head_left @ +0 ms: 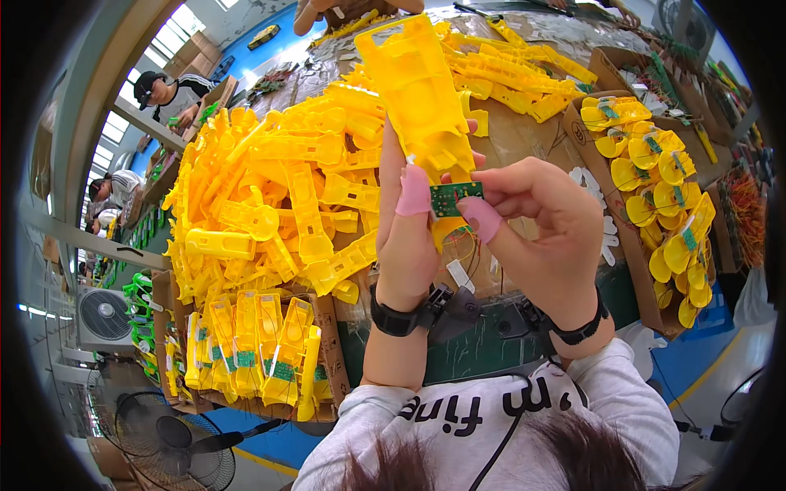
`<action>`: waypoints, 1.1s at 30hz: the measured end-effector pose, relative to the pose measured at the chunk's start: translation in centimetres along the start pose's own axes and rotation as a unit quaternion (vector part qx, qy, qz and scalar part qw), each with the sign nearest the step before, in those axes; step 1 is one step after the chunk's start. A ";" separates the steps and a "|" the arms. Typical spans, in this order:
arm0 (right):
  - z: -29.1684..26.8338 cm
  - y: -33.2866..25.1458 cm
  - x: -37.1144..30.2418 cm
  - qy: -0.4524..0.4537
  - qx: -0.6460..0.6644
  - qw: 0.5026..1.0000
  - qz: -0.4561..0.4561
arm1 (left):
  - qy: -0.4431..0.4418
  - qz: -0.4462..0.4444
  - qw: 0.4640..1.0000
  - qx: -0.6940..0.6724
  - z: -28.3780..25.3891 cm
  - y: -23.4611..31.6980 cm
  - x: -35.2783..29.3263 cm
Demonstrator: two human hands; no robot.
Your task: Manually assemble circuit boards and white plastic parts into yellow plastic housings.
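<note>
My left hand [407, 241] grips a long yellow plastic housing [416, 86] from below, its hollow inner side facing up. A small green circuit board [447, 195] lies at the housing's near end, pinched between the thumb and fingers of my right hand [553, 225]. Thin coloured wires [465, 237] hang below the board. Pink covers wrap both thumbs. Whether the board sits in the housing or just against it, I cannot tell. To the left of my left hand is a big heap of loose yellow plastic parts [278, 188].
At the lower left, a cardboard box [334, 331] holds yellow housings with green boards. Another carton [610, 192] at the right has yellow round-ended pieces with boards. Orange wires [743, 217] stand at the far right. Another person's hands [327, 10] are across the table; a fan [176, 434] stands lower left.
</note>
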State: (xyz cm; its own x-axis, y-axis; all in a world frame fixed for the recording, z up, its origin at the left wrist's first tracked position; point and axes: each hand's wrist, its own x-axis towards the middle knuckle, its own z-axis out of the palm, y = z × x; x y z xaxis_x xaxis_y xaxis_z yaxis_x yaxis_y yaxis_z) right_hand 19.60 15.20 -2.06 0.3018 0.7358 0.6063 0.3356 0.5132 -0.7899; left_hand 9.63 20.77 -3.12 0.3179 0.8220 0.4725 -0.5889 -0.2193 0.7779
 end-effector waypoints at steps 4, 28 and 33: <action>0.1 0.3 0.2 0.008 0.067 0.997 0.048 | -0.005 -0.009 1.000 -0.015 0.2 0.0 -0.1; -0.4 0.1 0.4 0.028 -0.011 0.999 0.011 | -0.001 -0.038 0.999 -0.017 1.0 -0.5 -0.2; -1.2 0.2 0.7 -0.010 0.031 0.997 0.070 | 0.034 -0.011 0.992 0.123 1.8 -0.1 -0.7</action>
State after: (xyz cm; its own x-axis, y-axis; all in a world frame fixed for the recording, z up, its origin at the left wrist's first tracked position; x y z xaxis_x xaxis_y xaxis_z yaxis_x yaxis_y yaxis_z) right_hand 20.93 15.25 -1.68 0.3240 0.8107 0.4877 0.2347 0.4305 -0.8715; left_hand 10.78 19.24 -2.77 0.2733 0.8597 0.4315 -0.3813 -0.3150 0.8691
